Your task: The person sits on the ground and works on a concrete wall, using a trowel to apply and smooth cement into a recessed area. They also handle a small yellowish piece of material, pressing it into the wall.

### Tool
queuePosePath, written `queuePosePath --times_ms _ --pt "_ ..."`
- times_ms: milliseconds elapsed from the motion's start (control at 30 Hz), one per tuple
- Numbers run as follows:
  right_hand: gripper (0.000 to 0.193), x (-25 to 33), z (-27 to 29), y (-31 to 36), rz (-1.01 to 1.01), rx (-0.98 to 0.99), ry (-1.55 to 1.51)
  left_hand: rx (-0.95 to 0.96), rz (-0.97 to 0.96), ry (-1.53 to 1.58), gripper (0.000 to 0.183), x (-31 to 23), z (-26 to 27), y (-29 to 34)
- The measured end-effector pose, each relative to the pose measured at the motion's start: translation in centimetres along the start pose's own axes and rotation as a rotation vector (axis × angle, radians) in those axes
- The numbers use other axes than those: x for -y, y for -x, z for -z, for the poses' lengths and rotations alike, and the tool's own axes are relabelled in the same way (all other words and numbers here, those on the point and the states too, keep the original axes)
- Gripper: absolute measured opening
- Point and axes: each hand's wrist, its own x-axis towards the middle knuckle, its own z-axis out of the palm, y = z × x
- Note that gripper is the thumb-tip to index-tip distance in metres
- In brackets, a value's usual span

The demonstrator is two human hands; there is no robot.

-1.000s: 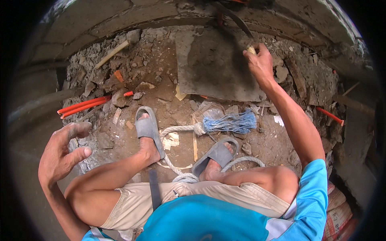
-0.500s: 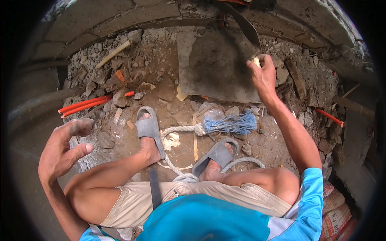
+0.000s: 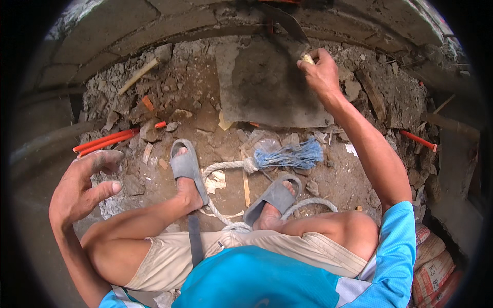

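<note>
My right hand [image 3: 323,76] is stretched out far ahead, its fingers closed round the pale handle of a trowel [image 3: 290,24]. The trowel's dark blade points away and to the left, close to the grey block wall [image 3: 190,21]. Below it lies a flat grey sheet [image 3: 237,105], with a dark damp patch over most of it. My left hand [image 3: 82,187] is raised beside my left knee, holding nothing, its fingers loosely curled and the thumb apart. Whether the blade touches the wall cannot be made out.
A thick rope [image 3: 226,165] with a frayed blue end [image 3: 292,155] lies around my sandalled feet. Orange pipes [image 3: 105,141] stick out at the left, another orange pipe [image 3: 418,140] at the right. Rubble and a wooden stick [image 3: 137,77] lie along the wall; sacks [image 3: 434,267] sit lower right.
My right hand has moved left and a little farther away with the trowel, whose blade has shifted left along the wall. My left hand has hardly moved.
</note>
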Motion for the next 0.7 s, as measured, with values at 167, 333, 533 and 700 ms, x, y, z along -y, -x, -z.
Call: queuePosePath --times_ms 167,333,533,700 --pt "0.038 -1.4 -0.3 0.3 -0.089 0.012 -0.075 -0.012 -0.007 0.016 0.077 1.0 -0.3 0.2" --pt "0.039 -3.2 -0.5 2.9 0.022 -0.041 -0.100 -0.027 0.035 0.066 0.077 1.7 -0.3 0.6" --pt "0.037 -4.2 0.5 3.9 0.057 -0.008 -0.022 -0.023 0.045 0.074 0.078 1.8 -0.2 0.6" --pt "0.038 -0.4 0.5 1.8 0.051 0.043 0.069 -0.001 0.007 0.061 0.077 0.7 -0.2 0.4"
